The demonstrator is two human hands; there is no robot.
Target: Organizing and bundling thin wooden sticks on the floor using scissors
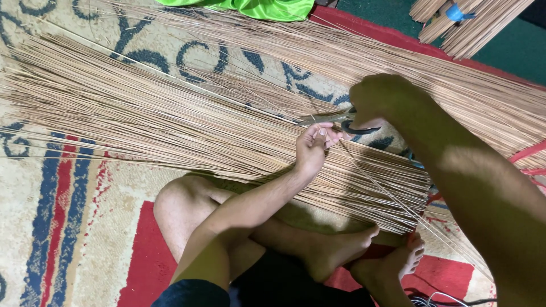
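The person sits cross-legged on a patterned rug (68, 227) of cream, blue and red, with a broad sheaf of thin, pale brown sticks (170, 119) spread across the floor in front of them and lying over the near knee. The left hand (311, 149) reaches up from the lap and pinches a single thin stick (387, 190) between thumb and fingertips, right at the top of the sheaf; that stick runs off slantwise toward the near right, crossing the others. The right hand (378, 99) comes in from the right side, closed around the dark handles of a pair of scissors (335, 120), whose blades point left and lie just beside the left fingertips, almost touching them. I cannot tell whether the blades are parted or closed. The cut ends of the sheaf line up on the right, near the person's bare feet (364, 250), which are tucked together on a red part of the rug. A second layer of the same sticks fans out farther back, running toward the far right. At the far edge lies a bright green cloth (250, 8), and in the far right corner sits another bundle of sticks (472, 25) with a small blue tie, resting on a dark green floor.
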